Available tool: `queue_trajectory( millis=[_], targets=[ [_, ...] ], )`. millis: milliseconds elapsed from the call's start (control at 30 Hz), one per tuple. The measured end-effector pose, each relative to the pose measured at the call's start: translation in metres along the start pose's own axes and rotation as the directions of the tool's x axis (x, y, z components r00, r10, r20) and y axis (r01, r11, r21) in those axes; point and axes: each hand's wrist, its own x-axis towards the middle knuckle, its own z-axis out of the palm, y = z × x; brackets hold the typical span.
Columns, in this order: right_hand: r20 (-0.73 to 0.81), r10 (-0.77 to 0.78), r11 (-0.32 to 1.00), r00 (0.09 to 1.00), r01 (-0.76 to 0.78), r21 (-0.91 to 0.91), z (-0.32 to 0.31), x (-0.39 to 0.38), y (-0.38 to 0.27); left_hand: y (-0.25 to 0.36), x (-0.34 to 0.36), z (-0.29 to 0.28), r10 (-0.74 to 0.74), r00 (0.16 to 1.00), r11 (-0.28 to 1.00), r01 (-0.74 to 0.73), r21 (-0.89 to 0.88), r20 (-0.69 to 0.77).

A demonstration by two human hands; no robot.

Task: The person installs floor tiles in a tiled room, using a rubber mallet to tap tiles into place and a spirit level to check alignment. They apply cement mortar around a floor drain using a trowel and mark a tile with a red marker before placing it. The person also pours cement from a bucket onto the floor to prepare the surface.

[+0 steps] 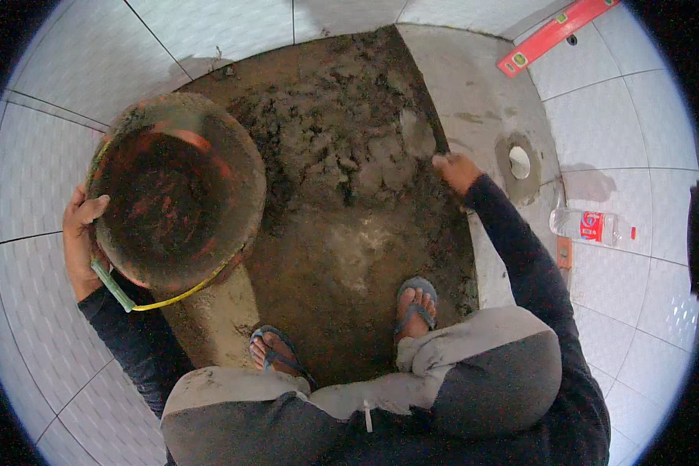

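Observation:
My left hand point(84, 233) is closed on the rim of a mud-stained bucket point(245, 179), with the thumb over the edge. The bucket is tilted so its mouth faces me, and a dark wet residue coats its inside. A yellow handle with a green grip point(113, 286) hangs along its near side. On the right, my right hand point(458, 172) is closed round a trowel, its handle mostly hidden by my fingers. The grey trowel blade point(418, 133) lies against a patch of wet, lumpy mortar point(334, 116) on the floor.
A concrete ledge point(474, 85) with a round hole point(519, 161) runs along the right. Beyond it are a red spirit level point(555, 37), a plastic bottle point(590, 227) and white tiles point(598, 109). Tiled walls point(31, 179) stand left and ahead. My sandalled feet point(416, 307) are on the floor.

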Motion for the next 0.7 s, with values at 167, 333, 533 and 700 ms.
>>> queue_trajectory(
  millis=[167, 333, 533, 700],
  targets=[
    [0.124, 0.146, 0.989, 0.982, -0.142, -0.042, -0.005, -0.009, 0.032, 0.011, -0.004, 0.012, 0.028, 1.0, 0.999, -0.028, -0.035, 0.006],
    [-0.265, -0.249, 0.968, 0.932, 0.229, -0.102, 0.016, 0.062, -0.018, 0.019, -0.003, 0.025, -0.009, 1.0, 1.0, 0.009, 0.013, -0.016],
    [0.179, -0.055, 0.912, 0.982, -0.023, 0.408, -0.005, 0.1, -0.064, 0.017, 0.004, 0.02, 0.033, 0.998, 0.996, -0.029, 0.085, -0.05],
    [-0.058, -0.371, 0.874, 0.927, 0.327, -0.36, 0.02, 0.023, -0.118, 0.008, 0.003, 0.012, 0.031, 0.998, 0.999, -0.032, -0.012, -0.052]
  ],
)
